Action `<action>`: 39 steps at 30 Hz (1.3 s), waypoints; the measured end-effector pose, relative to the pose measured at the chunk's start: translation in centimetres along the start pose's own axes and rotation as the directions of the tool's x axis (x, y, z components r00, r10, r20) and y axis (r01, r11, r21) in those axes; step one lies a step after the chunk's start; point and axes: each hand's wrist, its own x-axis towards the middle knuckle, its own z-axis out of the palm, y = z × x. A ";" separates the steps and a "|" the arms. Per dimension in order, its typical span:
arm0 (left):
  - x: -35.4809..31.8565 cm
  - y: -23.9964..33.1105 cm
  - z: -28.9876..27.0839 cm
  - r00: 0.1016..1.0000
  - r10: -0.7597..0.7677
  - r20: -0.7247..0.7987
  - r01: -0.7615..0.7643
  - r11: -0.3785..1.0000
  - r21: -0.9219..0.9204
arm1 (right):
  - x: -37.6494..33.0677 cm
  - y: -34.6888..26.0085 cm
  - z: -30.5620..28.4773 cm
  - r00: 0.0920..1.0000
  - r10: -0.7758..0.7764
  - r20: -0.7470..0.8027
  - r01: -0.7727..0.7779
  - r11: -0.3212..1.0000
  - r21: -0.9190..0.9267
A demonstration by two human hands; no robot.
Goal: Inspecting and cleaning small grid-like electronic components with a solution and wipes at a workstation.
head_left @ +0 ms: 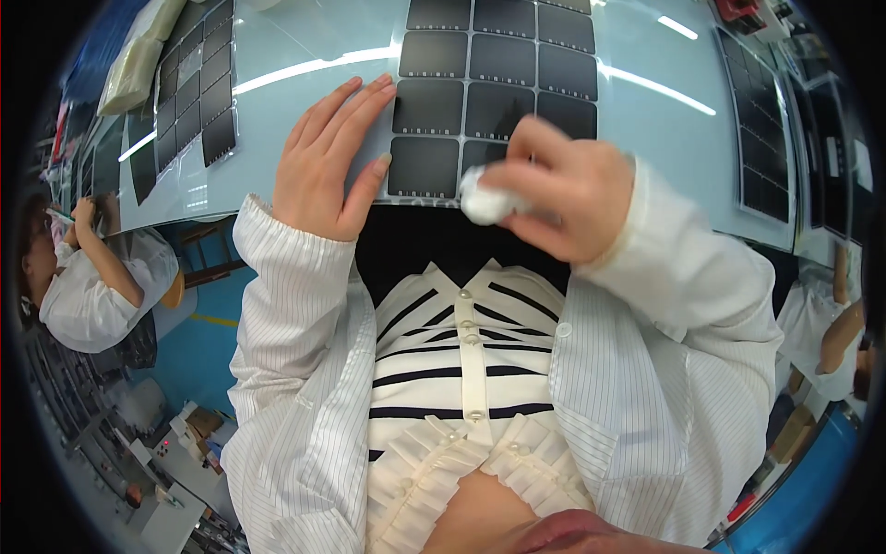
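Observation:
In front of me a sheet of dark rectangular panels [430, 106] with pale borders lies on the glossy light-blue table [323, 32]. My left hand [325, 157] rests flat beside the sheet's left edge, fingers stretched out and fingertips close to the panels. My right hand [577, 189], slightly blurred, is closed round a white cloth wad [486, 198] over the near edge of the sheet. The hand and wad hide part of the nearest panels. Whether the wad touches the surface I cannot tell.
More dark panel sheets lie at the left [189, 92] and right [757, 129] of the table. A yellowish-white stack [138, 69] stands at the far left. One person [106, 286] works at the left; another [826, 323] is at the right edge.

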 end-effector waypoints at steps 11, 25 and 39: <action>-0.3 0.0 0.4 1.000 -0.011 -0.006 0.012 0.999 0.034 | -4.7 -0.8 -0.6 0.999 0.033 0.039 -0.031 0.999 -0.043; -0.4 0.2 0.4 1.000 -0.011 -0.002 0.011 0.999 0.036 | -5.7 0.5 -0.9 0.944 0.214 -0.253 -0.228 0.973 -0.027; -0.5 -0.3 0.2 1.000 -0.005 -0.005 0.005 1.000 0.000 | -1.1 -1.4 1.8 0.992 -0.001 -0.123 0.003 1.000 0.012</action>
